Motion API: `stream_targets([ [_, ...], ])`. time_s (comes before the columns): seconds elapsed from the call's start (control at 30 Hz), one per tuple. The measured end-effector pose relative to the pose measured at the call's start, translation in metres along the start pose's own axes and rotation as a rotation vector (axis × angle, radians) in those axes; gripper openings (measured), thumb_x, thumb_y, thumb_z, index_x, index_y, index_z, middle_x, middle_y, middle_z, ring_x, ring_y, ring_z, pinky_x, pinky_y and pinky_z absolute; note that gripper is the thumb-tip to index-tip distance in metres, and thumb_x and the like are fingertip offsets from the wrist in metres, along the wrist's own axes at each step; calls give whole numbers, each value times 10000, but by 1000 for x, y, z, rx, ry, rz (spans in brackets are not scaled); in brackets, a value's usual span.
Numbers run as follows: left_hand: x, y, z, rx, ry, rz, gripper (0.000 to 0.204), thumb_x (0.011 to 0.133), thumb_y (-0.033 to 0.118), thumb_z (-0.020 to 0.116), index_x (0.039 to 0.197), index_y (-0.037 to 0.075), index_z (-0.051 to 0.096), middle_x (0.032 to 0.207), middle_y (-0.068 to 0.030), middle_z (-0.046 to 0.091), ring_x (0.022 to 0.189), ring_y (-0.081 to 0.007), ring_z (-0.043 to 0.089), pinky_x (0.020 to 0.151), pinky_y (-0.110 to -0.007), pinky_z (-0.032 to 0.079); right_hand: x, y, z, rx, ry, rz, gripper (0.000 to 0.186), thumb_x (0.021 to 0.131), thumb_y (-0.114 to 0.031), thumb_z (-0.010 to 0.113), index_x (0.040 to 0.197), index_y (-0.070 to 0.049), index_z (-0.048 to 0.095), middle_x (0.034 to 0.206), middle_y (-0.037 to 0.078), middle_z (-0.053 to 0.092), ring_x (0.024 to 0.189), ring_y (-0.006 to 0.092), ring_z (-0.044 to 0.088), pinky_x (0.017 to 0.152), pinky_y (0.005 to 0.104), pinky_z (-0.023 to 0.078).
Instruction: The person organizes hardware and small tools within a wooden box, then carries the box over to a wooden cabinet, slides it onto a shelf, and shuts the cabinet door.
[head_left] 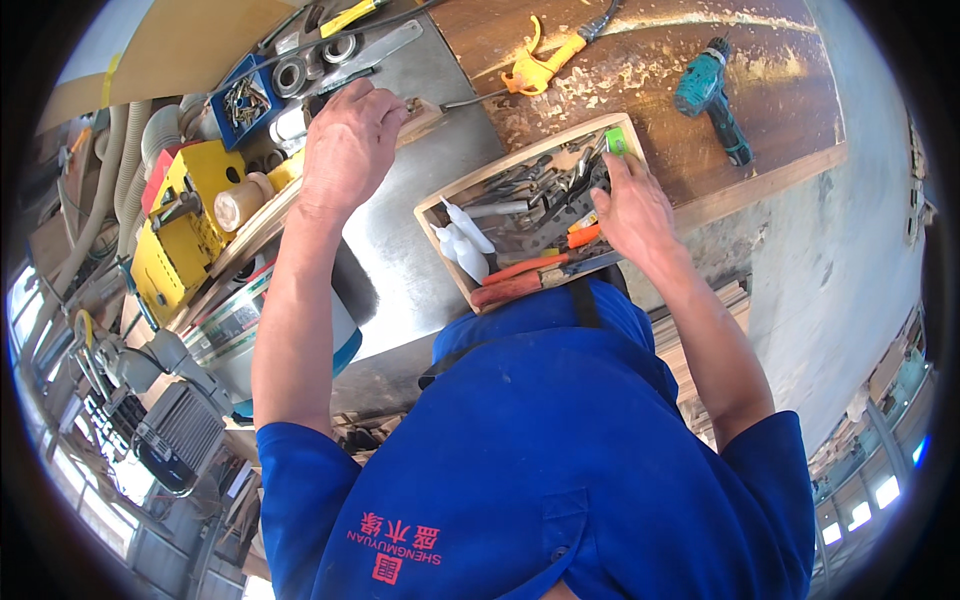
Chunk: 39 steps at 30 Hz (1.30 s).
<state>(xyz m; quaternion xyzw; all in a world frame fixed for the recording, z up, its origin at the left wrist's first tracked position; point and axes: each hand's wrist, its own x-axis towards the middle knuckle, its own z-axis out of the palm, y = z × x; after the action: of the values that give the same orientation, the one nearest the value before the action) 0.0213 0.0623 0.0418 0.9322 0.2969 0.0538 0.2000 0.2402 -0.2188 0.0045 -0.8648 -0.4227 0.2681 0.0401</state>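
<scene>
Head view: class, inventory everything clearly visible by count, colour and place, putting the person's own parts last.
Open rectangular wooden box: one, pale brown, centre
Plastic squeeze bottles: several, white, box's left end
Metal bits: uncountable, grey, inside box
Small block: one, green, box's far right corner
Cordless drill: one, teal, upper right
Plastic air gun: one, yellow, top centre
Rectangular plastic bin: one, blue, upper left
Boxy machine housing: one, yellow, left
Shirt: one, blue, lower centre
Left hand: one, bare, upper left
Right hand: one, bare, box's right end
</scene>
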Motion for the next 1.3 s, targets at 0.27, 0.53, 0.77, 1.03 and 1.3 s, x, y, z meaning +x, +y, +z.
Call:
stream_targets([
  [0.27, 2, 1, -5, -138, -89, -146, 147, 983, 142, 669, 1003, 21, 750, 1006, -143, 685, 961, -353, 692, 874, -447, 552, 5, 7, 16, -74, -19, -156, 548, 929, -121, 700, 1459, -35, 590, 1466, 214, 587, 1295, 386, 586, 1094, 498, 484],
  [0.53, 5, 2, -8, -196, -119, -189, 138, 979, 136, 688, 992, 8, 736, 1013, -146, 697, 944, -345, 704, 867, -433, 559, 27, 1, -12, -308, -248, -471, 622, 834, 5, 664, 1451, -66, 626, 1506, 84, 594, 1348, 306, 544, 1133, 454, 457],
  [0.77, -2, -1, -3, -234, -32, -149, 143, 970, 138, 706, 993, 2, 744, 987, -158, 715, 927, -355, 716, 857, -433, 566, 53, -12, -20, -473, -423, -521, 352, 897, -58, 647, 1240, -68, 727, 1359, 107, 629, 1325, 284, 564, 1105, 456, 465],
  [1.03, -7, -10, 5, -270, 29, -128, 178, 958, 180, 738, 1009, 10, 749, 967, -152, 710, 907, -354, 717, 836, -437, 571, 48, -6, -15, -460, -376, -605, 232, 946, -80, 598, 1093, -86, 777, 1207, 96, 685, 1243, 289, 594, 1065, 463, 487],
  [1.3, -26, 2, 2, -188, 254, -124, 298, 908, 192, 806, 1142, 13, 761, 1053, -148, 692, 1083, -348, 666, 944, -443, 547, 44, -4, -14, -489, -394, -702, 191, 916, -98, 603, 1008, -81, 769, 1063, 84, 693, 1158, 293, 612, 991, 447, 522],
])
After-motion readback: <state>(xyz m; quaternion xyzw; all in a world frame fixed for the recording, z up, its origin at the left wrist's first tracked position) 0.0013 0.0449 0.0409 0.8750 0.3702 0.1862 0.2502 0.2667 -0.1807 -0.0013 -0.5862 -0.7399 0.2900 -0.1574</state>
